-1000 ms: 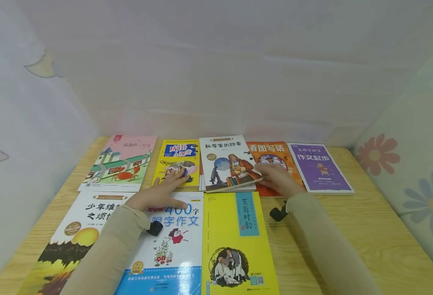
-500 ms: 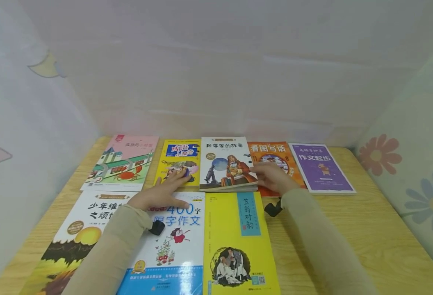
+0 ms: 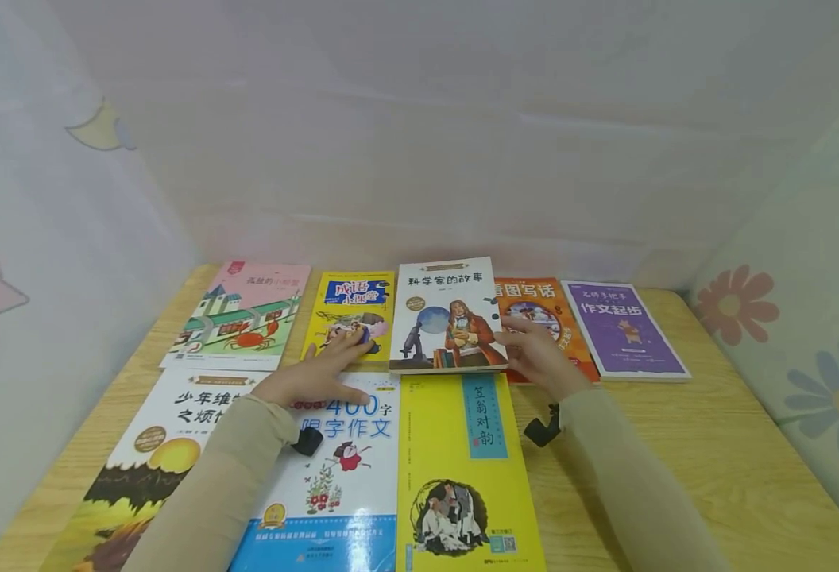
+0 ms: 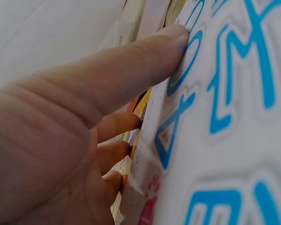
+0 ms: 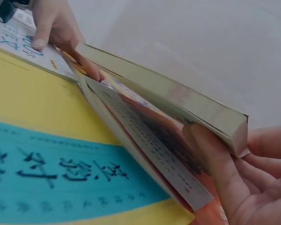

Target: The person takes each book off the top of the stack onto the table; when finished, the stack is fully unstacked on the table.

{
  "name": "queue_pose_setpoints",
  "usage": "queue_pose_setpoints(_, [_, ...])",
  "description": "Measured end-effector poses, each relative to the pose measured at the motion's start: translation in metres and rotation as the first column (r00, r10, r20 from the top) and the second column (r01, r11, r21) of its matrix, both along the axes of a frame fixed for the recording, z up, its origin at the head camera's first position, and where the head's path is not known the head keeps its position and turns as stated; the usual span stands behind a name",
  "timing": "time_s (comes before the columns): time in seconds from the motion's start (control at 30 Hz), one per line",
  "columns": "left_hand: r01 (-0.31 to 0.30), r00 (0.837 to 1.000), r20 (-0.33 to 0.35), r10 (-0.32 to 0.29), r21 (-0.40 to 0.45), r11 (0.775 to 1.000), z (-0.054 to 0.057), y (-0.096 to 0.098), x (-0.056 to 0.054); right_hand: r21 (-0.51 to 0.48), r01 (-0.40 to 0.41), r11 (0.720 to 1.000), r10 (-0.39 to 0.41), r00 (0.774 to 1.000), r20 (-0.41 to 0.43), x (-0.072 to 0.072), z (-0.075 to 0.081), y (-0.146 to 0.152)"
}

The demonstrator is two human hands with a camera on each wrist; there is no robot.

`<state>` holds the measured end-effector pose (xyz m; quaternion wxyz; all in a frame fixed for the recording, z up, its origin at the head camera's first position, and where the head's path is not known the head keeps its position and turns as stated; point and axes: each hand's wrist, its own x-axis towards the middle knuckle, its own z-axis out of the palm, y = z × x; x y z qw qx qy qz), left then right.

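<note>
My right hand [image 3: 539,357] pinches the right edge of a thick white book [image 3: 448,318] with a scientist and telescope on its cover. In the right wrist view that book is raised at an angle, with the thumb below it and fingers at its far side. Under it lies a thinner book [image 5: 150,145], mostly hidden in the head view. My left hand [image 3: 315,377] lies spread, its thumb on a white and blue book [image 3: 334,477] marked 400 and its fingertips at a small yellow book [image 3: 351,310].
A pink book with a crab [image 3: 248,314], an orange book [image 3: 562,357] and a purple book [image 3: 627,330] lie along the back of the wooden table [image 3: 720,445]. In front are a book with a sunset cover [image 3: 148,461] and a larger yellow book [image 3: 455,469]. Cloth walls surround the table.
The scientist book was tilted, came down level over the thinner book, then rose and shifted slightly right in my right hand. My left hand stays in nearly the same place.
</note>
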<state>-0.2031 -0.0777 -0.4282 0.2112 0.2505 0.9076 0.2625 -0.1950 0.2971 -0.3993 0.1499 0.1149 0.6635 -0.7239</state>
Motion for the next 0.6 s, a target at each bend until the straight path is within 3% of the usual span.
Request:
queue_pose_setpoints(0.47, [-0.018,1.0,0.015,0.018,0.003,1.0,0.003,0.001,0.002,-0.217,-0.09,0.972,0.06,0.988,-0.142,0.074,0.009,0.046])
queue_pose_setpoints(0.6, [-0.017,1.0,0.017,0.017,0.003,1.0,0.003,0.0,0.002,-0.137,-0.129,0.982,0.109,0.983,-0.149,0.098,0.009,0.067])
